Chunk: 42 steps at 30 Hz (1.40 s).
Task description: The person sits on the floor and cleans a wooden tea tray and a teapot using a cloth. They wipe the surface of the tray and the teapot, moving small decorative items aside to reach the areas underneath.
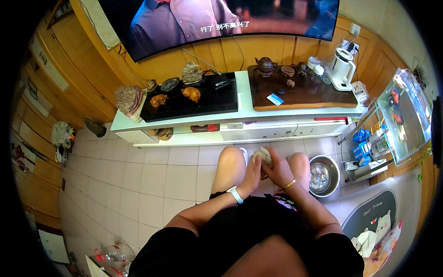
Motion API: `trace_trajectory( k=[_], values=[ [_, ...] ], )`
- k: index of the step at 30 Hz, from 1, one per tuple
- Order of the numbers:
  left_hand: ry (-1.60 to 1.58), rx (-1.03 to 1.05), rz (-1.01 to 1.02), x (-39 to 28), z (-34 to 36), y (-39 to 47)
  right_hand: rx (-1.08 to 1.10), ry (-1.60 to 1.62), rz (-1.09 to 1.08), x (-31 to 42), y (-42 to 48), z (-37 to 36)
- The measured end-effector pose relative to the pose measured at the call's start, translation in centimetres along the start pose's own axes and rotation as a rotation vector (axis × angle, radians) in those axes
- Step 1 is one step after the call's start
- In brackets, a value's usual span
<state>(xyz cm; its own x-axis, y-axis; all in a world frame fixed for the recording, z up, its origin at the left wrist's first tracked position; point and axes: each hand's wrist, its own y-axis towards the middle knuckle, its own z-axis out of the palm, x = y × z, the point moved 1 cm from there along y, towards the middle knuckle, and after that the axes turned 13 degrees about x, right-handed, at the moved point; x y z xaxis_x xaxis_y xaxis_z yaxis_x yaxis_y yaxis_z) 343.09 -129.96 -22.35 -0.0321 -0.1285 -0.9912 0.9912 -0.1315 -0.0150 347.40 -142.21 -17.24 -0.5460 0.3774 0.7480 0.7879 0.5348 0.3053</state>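
Both hands meet above the gap between my knees, around a small pale lump (262, 155) that looks like crumpled cloth. My left hand (252, 176), with a pale watch (235, 194) on its wrist, presses against the lump's near left side. From the right, my right hand (278, 169) wraps its fingers over the lump; a gold bracelet (288, 185) circles that wrist. Part of the lump is hidden by the fingers, so its exact kind is unclear. Beside my right knee a steel basin (335, 177) stands on the floor, with small crumpled wrappers or scraps (319, 175) inside.
Ahead is a low white cabinet (193, 136) bearing a black tray (221, 100), a wooden tea board (304, 98) and a white electric kettle (342, 69). Right of it stands a glass tank (410, 114) on a rack. Plastic bottles (119, 252) lie at lower left.
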Motion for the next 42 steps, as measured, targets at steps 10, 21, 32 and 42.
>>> trace_trajectory(
  k=[10,21,32,42],
  values=[
    [0.228,0.066,0.107,0.2,1.6,-2.1,0.001,0.149,0.133,-1.5,-2.5,-0.6],
    [0.176,0.149,0.117,-3.2,3.5,-3.0,-0.079,0.277,0.255,-3.1,-4.8,-0.8],
    [0.077,0.360,-0.005,-1.6,1.8,-2.3,0.392,0.137,0.253,3.7,-2.4,-8.6],
    [-0.121,0.382,0.045,-3.2,1.9,-2.3,0.207,0.913,0.296,-0.9,-3.3,-4.4]
  ],
)
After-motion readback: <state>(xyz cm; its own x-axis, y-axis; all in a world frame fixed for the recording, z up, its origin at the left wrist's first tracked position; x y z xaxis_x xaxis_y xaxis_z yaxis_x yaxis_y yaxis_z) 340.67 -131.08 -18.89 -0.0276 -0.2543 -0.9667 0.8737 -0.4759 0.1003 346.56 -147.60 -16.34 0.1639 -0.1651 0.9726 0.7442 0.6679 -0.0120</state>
